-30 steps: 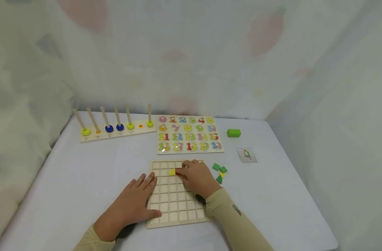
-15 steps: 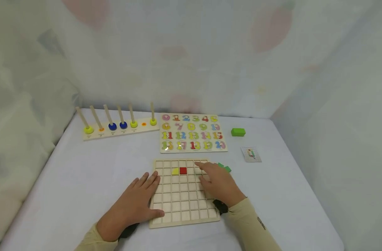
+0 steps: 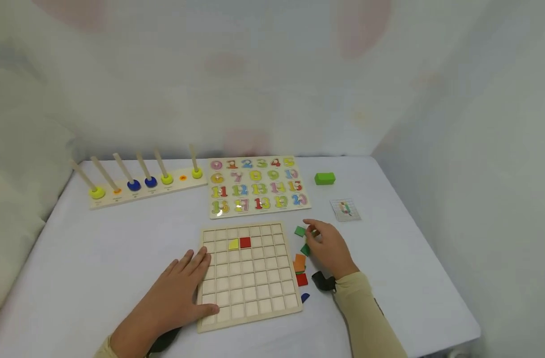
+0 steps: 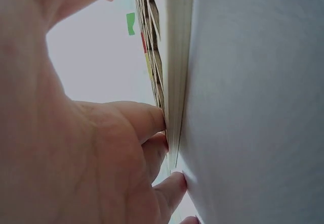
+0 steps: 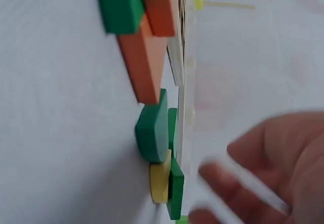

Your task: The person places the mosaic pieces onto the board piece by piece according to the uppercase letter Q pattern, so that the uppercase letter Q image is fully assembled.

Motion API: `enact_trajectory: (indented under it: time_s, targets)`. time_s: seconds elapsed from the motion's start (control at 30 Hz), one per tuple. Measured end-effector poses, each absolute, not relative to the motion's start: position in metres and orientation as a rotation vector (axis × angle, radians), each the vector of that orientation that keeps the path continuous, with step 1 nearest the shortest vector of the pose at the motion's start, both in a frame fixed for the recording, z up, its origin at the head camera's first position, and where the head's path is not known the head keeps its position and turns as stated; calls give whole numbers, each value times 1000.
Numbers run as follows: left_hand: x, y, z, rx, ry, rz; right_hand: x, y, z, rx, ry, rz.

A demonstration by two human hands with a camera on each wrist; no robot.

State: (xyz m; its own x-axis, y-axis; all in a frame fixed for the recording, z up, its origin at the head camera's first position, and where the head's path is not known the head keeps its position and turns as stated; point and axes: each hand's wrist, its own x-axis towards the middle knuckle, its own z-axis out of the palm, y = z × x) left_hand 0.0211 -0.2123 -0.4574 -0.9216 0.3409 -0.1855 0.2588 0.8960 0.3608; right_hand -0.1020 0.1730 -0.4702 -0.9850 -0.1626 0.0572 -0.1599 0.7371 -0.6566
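A wooden grid board (image 3: 254, 319) lies on the table, with a yellow tile (image 3: 234, 244) and a red tile (image 3: 245, 242) side by side in its second row. My left hand (image 3: 176, 293) rests along the board's left edge, fingers spread. To the right of the board, my right hand (image 3: 332, 248) hovers over a small cluster of loose pieces, its fingers loosely bent. That cluster has a green tile (image 3: 300, 230), another green piece (image 5: 153, 128) and a yellow piece (image 5: 160, 178). No piece shows between the right fingers in the right wrist view.
Orange tiles (image 3: 300, 262), a red square (image 3: 302, 280) and a blue piece (image 3: 305, 297) lie along the board's right side. Behind stand a number puzzle (image 3: 260, 215) and a peg stand (image 3: 174, 186) with rings. A green block (image 3: 325, 178) and a picture card (image 3: 345, 210) sit at right.
My right hand has let go of the red tile, which stays in the grid beside the yellow one, and has moved right to the loose pieces. The left hand keeps its place on the board.
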Motion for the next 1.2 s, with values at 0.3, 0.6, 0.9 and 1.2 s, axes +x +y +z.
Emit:
enact_trajectory:
  time_s: [0.3, 0.6, 0.9, 1.2]
  targets:
    - [22, -213, -460, 444, 2844, 476, -106, 174, -472, -90, 3095, -852]
    - [19, -214, -455, 479, 2848, 531, -103, 171, -470, -203, 3059, -715]
    - [20, -213, -457, 486, 2828, 533, -93, 181, -465, -262, 3075, -742]
    - [20, -213, -456, 485, 2824, 514, -95, 185, -465, -367, 2977, -676]
